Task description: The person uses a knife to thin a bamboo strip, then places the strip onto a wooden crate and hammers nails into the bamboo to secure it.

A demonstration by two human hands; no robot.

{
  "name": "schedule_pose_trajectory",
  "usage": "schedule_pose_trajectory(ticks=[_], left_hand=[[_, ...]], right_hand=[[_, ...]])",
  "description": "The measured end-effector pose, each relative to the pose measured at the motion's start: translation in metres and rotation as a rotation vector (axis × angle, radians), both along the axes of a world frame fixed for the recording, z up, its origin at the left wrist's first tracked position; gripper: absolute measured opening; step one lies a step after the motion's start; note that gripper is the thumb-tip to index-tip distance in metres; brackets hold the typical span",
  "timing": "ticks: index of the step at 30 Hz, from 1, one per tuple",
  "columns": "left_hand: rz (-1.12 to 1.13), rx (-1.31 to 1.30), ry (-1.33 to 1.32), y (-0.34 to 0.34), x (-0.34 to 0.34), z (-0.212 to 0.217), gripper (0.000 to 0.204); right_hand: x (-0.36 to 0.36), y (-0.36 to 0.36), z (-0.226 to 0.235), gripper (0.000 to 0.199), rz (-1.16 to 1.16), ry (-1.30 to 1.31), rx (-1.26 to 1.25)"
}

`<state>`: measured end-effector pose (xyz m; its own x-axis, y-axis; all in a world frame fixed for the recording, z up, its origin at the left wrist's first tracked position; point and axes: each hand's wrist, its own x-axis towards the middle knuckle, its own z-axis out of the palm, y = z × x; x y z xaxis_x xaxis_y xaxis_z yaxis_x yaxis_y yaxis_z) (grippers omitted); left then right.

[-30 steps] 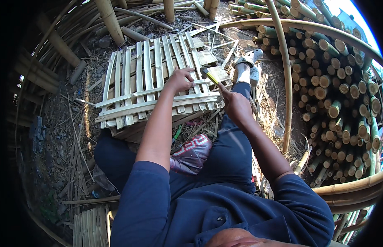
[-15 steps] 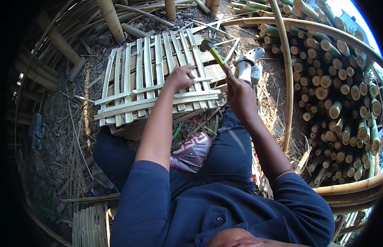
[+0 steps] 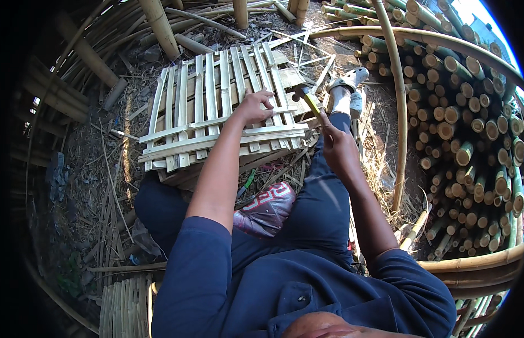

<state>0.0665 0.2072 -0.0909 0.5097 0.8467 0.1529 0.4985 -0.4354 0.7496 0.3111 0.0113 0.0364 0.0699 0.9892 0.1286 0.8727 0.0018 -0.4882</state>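
Across my lap area lies a slatted bamboo panel (image 3: 209, 93), its pale slats running away from me under crosswise strips (image 3: 217, 143) at the near end. My left hand (image 3: 255, 108) rests on the panel's right part beside a cross strip. Its fingers are bent, with thumb and fingertips close together; whatever they pinch is too small to make out. In my right hand (image 3: 338, 147) is a hammer (image 3: 311, 103) with a yellow-green handle, gripped at its lower end. The hammer's dark head hangs just off the panel's right edge, right of my left hand.
Wooden boards (image 3: 203, 168) lie beneath the panel. My shod foot (image 3: 346, 83) stretches out beyond the hammer. Stacked bamboo poles (image 3: 453, 129) fill the right side, behind a bamboo rail (image 3: 398, 112). Loose slats (image 3: 127, 301) lie lower left, and scraps cover the ground.
The hammer has come down and nearer to me, its head now lower beside the panel's edge. My left hand keeps its place on the slats. The whole view has shifted slightly.
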Motion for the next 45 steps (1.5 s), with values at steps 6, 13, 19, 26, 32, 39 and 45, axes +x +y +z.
schedule_pose_trajectory(ticks=[6,13,19,26,32,39,45], left_hand=[[-0.025,-0.068,-0.056,-0.004,-0.004,0.005,0.022],[0.06,0.0,0.045,-0.017,0.002,0.012,0.024],[0.069,0.064,0.128,-0.013,-0.004,0.007,0.022],[0.071,0.023,0.116,-0.015,-0.001,0.006,0.02],[0.06,0.021,0.108,-0.014,-0.001,0.007,0.018],[0.053,-0.005,0.091,-0.014,-0.002,0.007,0.018],[0.028,-0.077,0.067,-0.015,-0.003,0.008,0.015]], right_hand=[[0.01,-0.004,-0.011,0.05,-0.033,0.082,-0.033],[0.01,0.007,-0.014,0.047,-0.018,0.015,-0.068],[0.0,0.026,-0.015,0.055,0.085,-0.12,-0.057],[-0.007,0.028,-0.015,0.06,0.114,-0.23,-0.095],[-0.007,0.03,-0.008,0.064,0.13,-0.273,-0.111],[-0.015,0.026,0.01,0.065,0.098,-0.224,0.203],[0.001,0.016,-0.027,0.063,0.107,-0.264,-0.078]])
